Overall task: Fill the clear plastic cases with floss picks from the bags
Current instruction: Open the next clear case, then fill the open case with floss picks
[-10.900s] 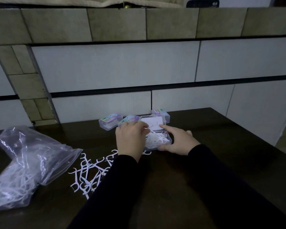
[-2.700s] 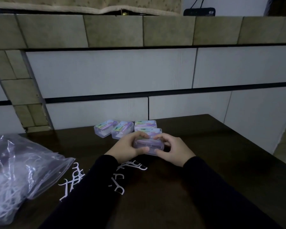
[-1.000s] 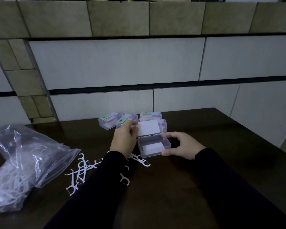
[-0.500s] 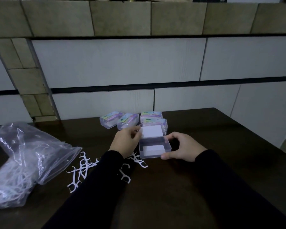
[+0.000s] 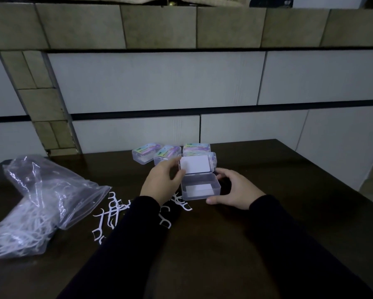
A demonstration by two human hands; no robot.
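Observation:
An open clear plastic case [image 5: 199, 189] stands on the dark table between my hands, with only a white card on its floor. Its lid [image 5: 195, 165] is tilted up at the back. My left hand [image 5: 162, 182] pinches the lid's left edge. My right hand [image 5: 233, 189] curls around the case's right side, thumb at the front corner. Loose white floss picks [image 5: 114, 209] lie scattered on the table by my left forearm. A clear plastic bag [image 5: 33, 203] holding many picks lies at the left.
Several closed cases with coloured labels [image 5: 168, 153] stand in a row behind the open one, near the tiled wall [image 5: 155, 83]. The dark table [image 5: 224, 244] ends at the right edge [image 5: 340, 182].
The closed case held in both hands has been opened. Over the last second the lid swung further upright while my right hand stayed on the case.

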